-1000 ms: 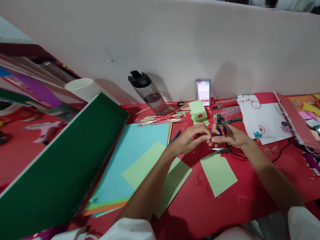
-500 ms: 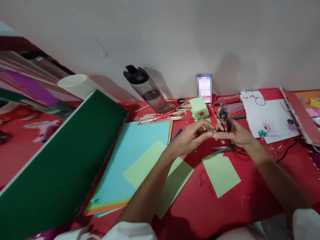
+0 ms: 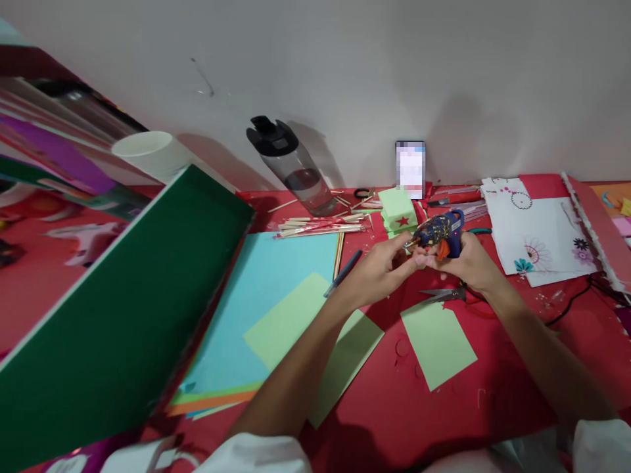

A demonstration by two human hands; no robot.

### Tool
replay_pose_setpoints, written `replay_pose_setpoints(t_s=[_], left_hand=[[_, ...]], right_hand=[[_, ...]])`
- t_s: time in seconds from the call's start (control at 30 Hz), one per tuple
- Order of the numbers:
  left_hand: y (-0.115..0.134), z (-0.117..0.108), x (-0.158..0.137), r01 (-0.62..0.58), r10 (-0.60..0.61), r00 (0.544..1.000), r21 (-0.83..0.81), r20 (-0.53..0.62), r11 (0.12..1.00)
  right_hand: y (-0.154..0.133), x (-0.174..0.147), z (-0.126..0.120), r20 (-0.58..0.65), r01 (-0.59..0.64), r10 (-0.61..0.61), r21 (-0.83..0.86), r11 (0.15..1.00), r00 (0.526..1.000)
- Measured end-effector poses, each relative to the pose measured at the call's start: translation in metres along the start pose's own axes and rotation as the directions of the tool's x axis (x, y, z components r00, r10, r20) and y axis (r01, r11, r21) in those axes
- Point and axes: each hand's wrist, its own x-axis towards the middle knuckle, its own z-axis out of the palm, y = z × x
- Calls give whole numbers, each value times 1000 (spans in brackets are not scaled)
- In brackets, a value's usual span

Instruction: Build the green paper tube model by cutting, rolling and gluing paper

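Observation:
A dark blue hot glue gun (image 3: 438, 231) with an orange trigger is in my right hand (image 3: 470, 266); dried glue coats its front. Its nozzle points left, over the fingers of my left hand (image 3: 387, 268). Those left fingers are pinched together close to the right fingertips, on something too small to make out. Just behind the hands stands a light green paper box (image 3: 397, 209) bearing a red star. Below them, scissors (image 3: 444, 295) lie at the top edge of a light green paper sheet (image 3: 438, 345).
To the left, a green board (image 3: 123, 315) leans beside blue paper (image 3: 276, 295). A water bottle (image 3: 305, 177), wooden sticks (image 3: 320, 226) and a phone (image 3: 411, 171) are near the wall. Decorated white sheets (image 3: 537, 230) lie right; a black cord (image 3: 572, 303) crosses there. A pen (image 3: 344, 272) lies by my left wrist.
The glue gun has turned from facing me to lying sideways, nozzle toward my left fingers. Both hands stay close together. The view has shifted slightly.

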Motion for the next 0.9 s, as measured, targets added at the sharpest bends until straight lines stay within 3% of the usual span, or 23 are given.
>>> replay_pose_setpoints(t_s=[0.27,0.7,0.9], left_hand=[[-3,1,-2,77,-76,997,42,-13,996],[-10,3,0,151,-153,988,-84,-14,985],[3,0,-1,170,-171,985,-6,-14,985]], right_hand=[[2,1,0,-10,-94,94,-101,990,996],[-6,-2,3,-55,-50,47,-49,998,997],[-5,-2,2,-62,-57,50,-109,992,997]])
